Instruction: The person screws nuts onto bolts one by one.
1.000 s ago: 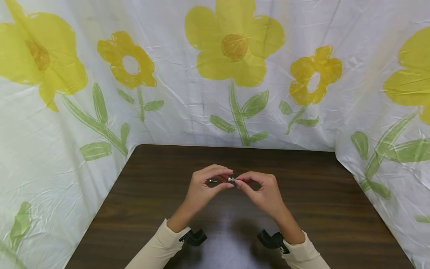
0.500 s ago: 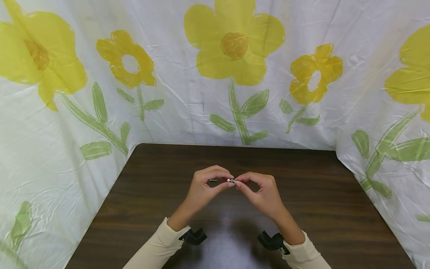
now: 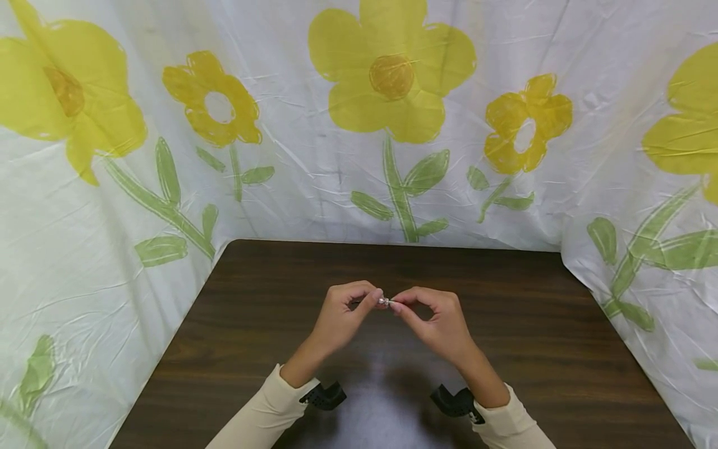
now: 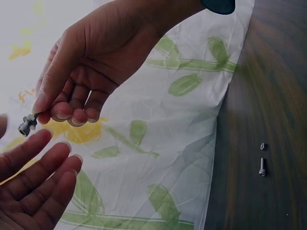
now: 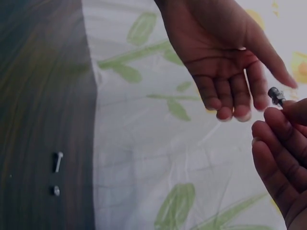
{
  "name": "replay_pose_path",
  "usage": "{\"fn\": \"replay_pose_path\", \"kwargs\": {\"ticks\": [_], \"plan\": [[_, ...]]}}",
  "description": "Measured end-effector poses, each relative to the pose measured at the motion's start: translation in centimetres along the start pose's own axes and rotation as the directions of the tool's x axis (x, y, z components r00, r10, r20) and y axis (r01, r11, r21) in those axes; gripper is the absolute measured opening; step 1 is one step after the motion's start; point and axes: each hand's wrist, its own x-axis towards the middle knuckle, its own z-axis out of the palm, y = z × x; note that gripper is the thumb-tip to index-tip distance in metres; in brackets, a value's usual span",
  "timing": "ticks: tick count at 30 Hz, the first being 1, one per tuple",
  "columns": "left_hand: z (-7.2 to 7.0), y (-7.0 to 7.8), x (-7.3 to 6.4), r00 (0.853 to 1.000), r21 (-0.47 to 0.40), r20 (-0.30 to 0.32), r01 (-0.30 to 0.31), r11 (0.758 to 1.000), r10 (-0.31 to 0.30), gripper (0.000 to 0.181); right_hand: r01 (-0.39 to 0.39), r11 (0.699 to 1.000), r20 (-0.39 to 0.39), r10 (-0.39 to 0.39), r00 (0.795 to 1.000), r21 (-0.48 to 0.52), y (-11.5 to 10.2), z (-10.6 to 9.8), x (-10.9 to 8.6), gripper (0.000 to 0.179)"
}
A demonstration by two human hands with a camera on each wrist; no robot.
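Over the middle of the table, my right hand (image 3: 440,315) pinches the shaft of a small silver bolt with a nut on it (image 3: 384,301) between thumb and index finger. The left hand (image 3: 342,315) is at the bolt's other end, its thumb crossing in front of the index finger in the head view. From the left wrist view, the bolt's dark end (image 4: 24,129) lies between the left thumb tip and index fingertip, with slight gaps showing. The right wrist view shows the left fingers (image 5: 230,98) extended and the bolt (image 5: 276,95) held by the right fingertips.
A second bolt (image 4: 262,167) and a loose nut (image 4: 263,146) lie on the dark wooden table (image 3: 280,262), largely hidden behind the left hand in the head view. A white curtain with yellow flowers (image 3: 291,206) surrounds the table's far and side edges.
My left thumb and index finger have come in toward the bolt's end, and the thumb has then moved up across the index finger. The right hand stays nearly still, pinching the bolt.
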Motion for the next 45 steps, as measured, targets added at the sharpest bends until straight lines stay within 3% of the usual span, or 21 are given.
{"fn": "replay_pose_path", "kwargs": {"ticks": [4, 9, 13, 20, 26, 33, 41, 45], "plan": [[-0.1, -0.2, -0.2, 1.0, -0.054, -0.006, -0.01, 0.999, 0.01, 0.016, -0.004, 1.0, -0.004, 0.004, 1.0, -0.016, 0.0, 0.0, 0.0, 0.022], [-0.4, 1.0, 0.2, 0.994, -0.073, 0.01, -0.105, 0.992, 0.106, 0.034, 0.005, 1.0, 0.003, -0.005, 1.0, -0.016, 0.0, -0.2, -0.1, 0.017], [-0.5, 2.6, 0.5, 0.985, -0.066, 0.019, -0.169, 0.983, 0.171, 0.031, 0.003, 1.0, 0.018, -0.003, 1.0, 0.0, 0.1, -0.2, -0.2, 0.012], [-0.6, 2.5, 0.6, 0.976, -0.052, 0.007, -0.217, 0.975, 0.218, 0.027, 0.006, 1.0, 0.027, -0.006, 1.0, -0.001, 0.0, -0.3, -0.1, 0.011], [-0.5, 2.7, 0.6, 0.98, -0.031, 0.007, -0.197, 0.98, 0.198, 0.024, 0.004, 1.0, 0.035, -0.004, 0.999, -0.004, -0.1, -0.4, 0.0, 0.014], [-0.3, 3.3, 0.5, 0.994, 0.003, 0.019, -0.109, 0.994, 0.109, 0.012, 0.024, 1.0, 0.032, -0.024, 0.999, -0.008, -0.1, -0.4, -0.1, 0.02], [-0.3, 3.6, 0.5, 0.999, 0.012, 0.028, -0.016, 1.0, 0.016, 0.013, 0.02, 1.0, 0.025, -0.02, 0.999, -0.013, -0.2, -0.4, -0.1, 0.024], [-0.4, 3.5, 0.4, 0.998, -0.032, 0.039, -0.057, 0.998, 0.058, 0.025, 0.015, 1.0, 0.025, -0.015, 1.0, -0.012, -0.2, -0.5, -0.1, 0.024]]}}
